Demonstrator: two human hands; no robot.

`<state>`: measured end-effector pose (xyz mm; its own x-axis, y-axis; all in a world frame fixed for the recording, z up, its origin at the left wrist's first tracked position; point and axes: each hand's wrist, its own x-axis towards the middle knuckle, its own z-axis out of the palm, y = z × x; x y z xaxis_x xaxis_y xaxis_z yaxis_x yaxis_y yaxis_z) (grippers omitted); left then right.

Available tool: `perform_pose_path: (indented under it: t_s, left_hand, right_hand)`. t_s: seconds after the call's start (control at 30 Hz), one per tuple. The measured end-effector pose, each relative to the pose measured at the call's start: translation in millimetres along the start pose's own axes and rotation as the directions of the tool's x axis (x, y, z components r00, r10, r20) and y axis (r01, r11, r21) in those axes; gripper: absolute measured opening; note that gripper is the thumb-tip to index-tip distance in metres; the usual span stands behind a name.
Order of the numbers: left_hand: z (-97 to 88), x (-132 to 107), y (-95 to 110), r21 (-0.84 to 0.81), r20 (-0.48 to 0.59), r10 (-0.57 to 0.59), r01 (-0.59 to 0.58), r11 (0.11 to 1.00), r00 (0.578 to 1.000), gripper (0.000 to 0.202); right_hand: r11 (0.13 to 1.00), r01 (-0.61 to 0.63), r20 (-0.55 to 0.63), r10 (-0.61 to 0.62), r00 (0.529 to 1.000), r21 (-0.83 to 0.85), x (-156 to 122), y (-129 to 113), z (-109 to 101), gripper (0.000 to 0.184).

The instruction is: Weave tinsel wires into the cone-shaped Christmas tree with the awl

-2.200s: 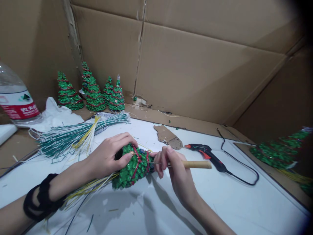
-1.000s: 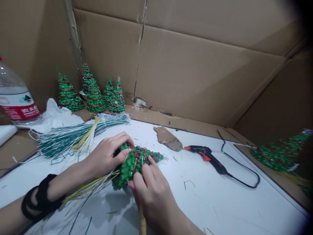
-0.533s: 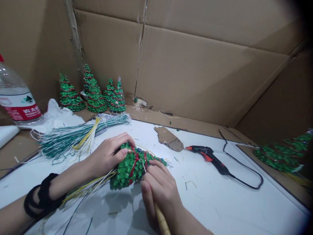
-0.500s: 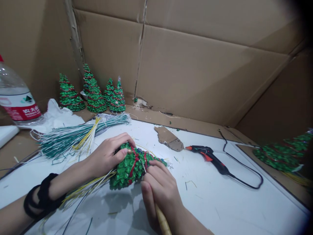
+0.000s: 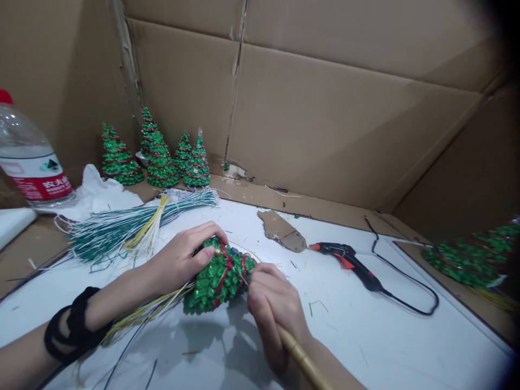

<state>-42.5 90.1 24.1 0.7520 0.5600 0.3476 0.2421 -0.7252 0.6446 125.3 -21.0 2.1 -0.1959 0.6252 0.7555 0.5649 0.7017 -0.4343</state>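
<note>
A small green beaded tree with red garland lies on its side on the white table. My left hand is wrapped over its upper side, pinning it down. Yellow and green wires trail from its base toward my left arm. My right hand is closed round a tool with a wooden handle. The tool's thin metal tip touches the tree beside the red garland. The tree's top end is hidden behind my right hand.
A bundle of green, white and yellow wires lies at the left. Several finished trees stand against the cardboard wall. A glue gun with its black cord lies at the right, a cardboard scrap behind it. A water bottle stands far left.
My right hand swung the wooden-handled tool round, so the handle points toward me instead of to the right, then slid right along the tree. My left hand kept its hold.
</note>
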Motion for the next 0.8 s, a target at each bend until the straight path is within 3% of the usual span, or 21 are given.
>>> perform_pose_path:
  t_s: [0.13, 0.2, 0.27, 0.37, 0.5, 0.63, 0.8]
  left_hand:
    - [0.8, 0, 0, 0.018, -0.006, 0.016, -0.016, 1.000, 1.000, 0.038]
    - [0.7, 0, 0, 0.023, -0.003, 0.018, -0.018, 1.000, 1.000, 0.040]
    - [0.4, 0, 0, 0.025, 0.003, 0.008, -0.008, 1.000, 1.000, 0.042]
    - [0.4, 0, -1, 0.015, -0.006, -0.009, 0.009, 1.000, 1.000, 0.044]
    - [0.9, 1, -2, 0.020, -0.043, -0.045, 0.046, 0.999, 0.998, 0.042]
    - [0.6, 1, -2, 0.070, -0.072, -0.069, 0.074, 0.995, 0.995, 0.037]
    - [0.6, 1, 2, 0.078, -0.075, -0.061, 0.067, 0.995, 0.995, 0.035]
  right_hand:
    - [0.969, -0.212, 0.065, 0.205, 0.977, 0.130, 5, -4, -7, 0.033]
    - [0.958, -0.249, 0.065, 0.242, 0.968, 0.138, 6, -5, -9, 0.035]
    - [0.974, -0.205, 0.063, 0.200, 0.978, 0.097, 5, -6, -8, 0.035]
    - [0.997, -0.040, 0.035, 0.042, 0.998, -0.068, 3, -6, -1, 0.035]
    - [0.908, 0.121, 0.021, -0.123, 0.992, -0.401, -2, -1, 9, 0.041]
    - [0.839, 0.154, 0.124, -0.104, 0.987, -0.523, -3, -1, 10, 0.043]
    - [0.712, 0.160, 0.142, -0.085, 0.986, -0.684, -2, -7, 16, 0.040]
